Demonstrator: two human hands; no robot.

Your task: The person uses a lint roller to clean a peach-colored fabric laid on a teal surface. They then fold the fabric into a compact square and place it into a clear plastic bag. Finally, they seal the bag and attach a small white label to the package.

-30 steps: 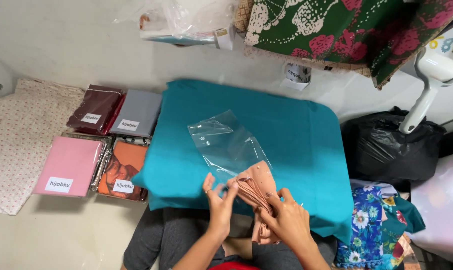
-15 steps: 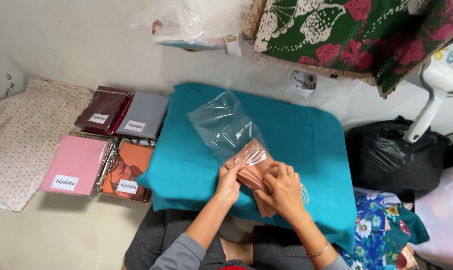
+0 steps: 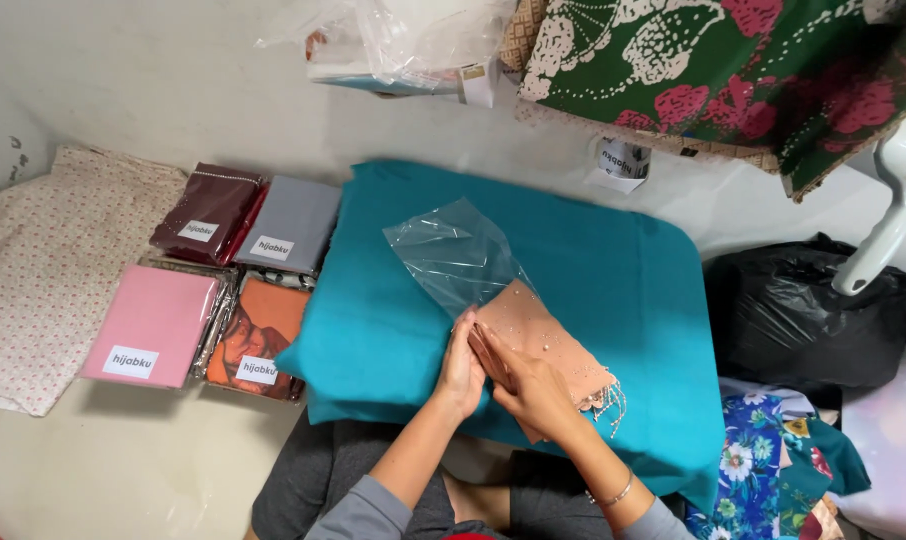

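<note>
A folded peach scarf with small beads and a fringe lies on a teal cloth-covered board. Its far end sits inside the mouth of a clear plastic bag. My left hand presses against the scarf's left side at the bag's opening. My right hand grips the scarf's near end, fingers over the fold. Both hands touch each other at the scarf.
Packed scarves lie left of the board: maroon, grey, pink, orange. A dotted cream cloth is far left. A black plastic bag and floral fabric sit right. Green floral cloth hangs behind.
The scarf has moved away from me and farther into the clear bag. Both hands followed it forward across the teal board.
</note>
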